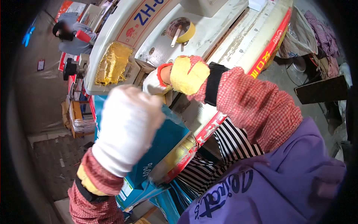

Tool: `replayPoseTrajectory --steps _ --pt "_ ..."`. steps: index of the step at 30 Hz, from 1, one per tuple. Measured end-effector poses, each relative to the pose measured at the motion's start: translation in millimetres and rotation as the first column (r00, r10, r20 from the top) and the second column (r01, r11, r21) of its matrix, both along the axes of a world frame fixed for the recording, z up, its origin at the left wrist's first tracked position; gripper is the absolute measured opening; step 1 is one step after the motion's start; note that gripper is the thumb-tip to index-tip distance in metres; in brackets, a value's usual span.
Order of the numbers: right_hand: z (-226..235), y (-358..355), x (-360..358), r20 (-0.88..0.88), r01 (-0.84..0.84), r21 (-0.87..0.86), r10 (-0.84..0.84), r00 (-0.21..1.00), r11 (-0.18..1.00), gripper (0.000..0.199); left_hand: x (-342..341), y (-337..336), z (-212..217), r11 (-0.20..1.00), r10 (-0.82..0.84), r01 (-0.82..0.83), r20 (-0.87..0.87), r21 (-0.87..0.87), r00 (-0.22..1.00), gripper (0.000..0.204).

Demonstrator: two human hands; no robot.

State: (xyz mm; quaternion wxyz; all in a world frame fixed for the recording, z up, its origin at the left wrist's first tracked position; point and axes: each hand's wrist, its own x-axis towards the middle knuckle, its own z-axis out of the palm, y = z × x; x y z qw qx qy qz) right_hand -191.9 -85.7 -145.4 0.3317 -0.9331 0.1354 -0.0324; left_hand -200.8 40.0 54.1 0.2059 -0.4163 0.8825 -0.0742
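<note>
Workshop machine worktop [223, 41] at upper centre: left hand [126, 127], grip fisted on teal sheets [167, 142], steadied them; right hand [175, 76], grip unclear, reached beneath.

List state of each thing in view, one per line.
left hand: white glove, fist closed on the blue carton
right hand: gloved, resting at the machine edge, grip unclear
blue carton: flat, tilted, held against the machine
tape roll: lying flat on the machine top
gold foil: crumpled, on the machine's left edge
</note>
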Motion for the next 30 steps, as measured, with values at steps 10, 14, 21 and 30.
replayPoseTrajectory --steps 10,14,21,30 --pt "23 10 -10 -0.040 -0.094 -0.167 0.088 0.995 0.982 0.026 -23 -14 46 0.448 0.679 -0.603 0.188 0.661 0.710 0.018" --pt "22 9 -16 -0.077 -0.329 -0.517 0.340 0.937 0.790 0.027 -30 -8 54 0.470 0.476 -0.668 0.472 0.577 0.742 0.045" --pt "-3 47 6 0.007 0.200 -0.222 -0.203 0.979 0.954 0.018 -67 79 46 0.602 -0.174 -0.461 0.670 0.652 0.722 0.025" --pt "64 141 -103 0.373 0.165 -0.238 -0.067 0.925 0.957 0.021 -86 87 -10 0.546 -0.093 -0.214 0.313 0.810 0.945 0.019"
